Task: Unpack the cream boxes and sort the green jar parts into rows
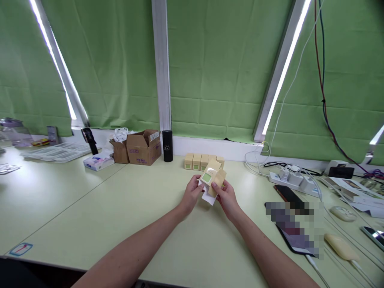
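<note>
Head view: both hands (210, 192) hold a small box (211, 176) (flap open).

Tan carton (213, 176) — green label; pale green table (90, 208).

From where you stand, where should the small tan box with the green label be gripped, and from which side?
Grip the small tan box by its two side walls, left hand and right hand coming from either side; its flap stands open on top, probably too loose to hold.

My left hand (192, 195) & right hand (227, 197) are bare, forearms too — no sleeves, gloves, rings or watch.
</note>
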Demonstrator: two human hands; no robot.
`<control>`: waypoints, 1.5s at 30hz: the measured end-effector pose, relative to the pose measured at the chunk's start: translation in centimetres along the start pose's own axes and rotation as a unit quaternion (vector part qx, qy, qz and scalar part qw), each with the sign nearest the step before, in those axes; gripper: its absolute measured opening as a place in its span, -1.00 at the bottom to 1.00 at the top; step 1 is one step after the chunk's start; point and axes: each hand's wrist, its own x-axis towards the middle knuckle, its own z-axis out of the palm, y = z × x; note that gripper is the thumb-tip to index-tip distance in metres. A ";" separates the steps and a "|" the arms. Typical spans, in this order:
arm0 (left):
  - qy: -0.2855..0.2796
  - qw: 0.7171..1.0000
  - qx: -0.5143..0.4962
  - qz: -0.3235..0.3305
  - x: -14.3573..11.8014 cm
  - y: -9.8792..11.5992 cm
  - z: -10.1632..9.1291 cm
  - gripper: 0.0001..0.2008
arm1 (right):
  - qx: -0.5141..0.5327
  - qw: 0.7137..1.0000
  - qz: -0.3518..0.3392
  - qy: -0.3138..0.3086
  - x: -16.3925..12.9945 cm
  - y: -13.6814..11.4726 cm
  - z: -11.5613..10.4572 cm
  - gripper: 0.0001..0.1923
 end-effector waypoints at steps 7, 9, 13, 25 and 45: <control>-0.009 0.994 -0.087 -0.059 0.3 -0.6 -0.4 -0.66 | -0.023 0.999 -0.003 0.022 0.3 0.0 -0.2 -0.30; -0.023 0.992 -0.103 -0.064 0.3 -0.6 -0.3 -0.65 | -0.029 0.999 -0.010 0.035 0.4 0.0 -0.3 -0.31; -0.016 0.993 -0.089 -0.071 0.1 0.0 0.1 -0.58 | -0.036 0.999 -0.019 0.032 0.3 0.0 -0.3 -0.32; 0.069 0.995 0.079 -0.003 0.7 -0.1 -0.2 -0.63 | -0.032 0.999 0.003 -0.025 0.2 0.7 0.2 -0.28; 0.154 0.625 0.563 0.518 0.4 2.3 -2.7 -0.72 | -0.210 0.974 0.003 -0.082 0.4 3.9 -0.4 -0.66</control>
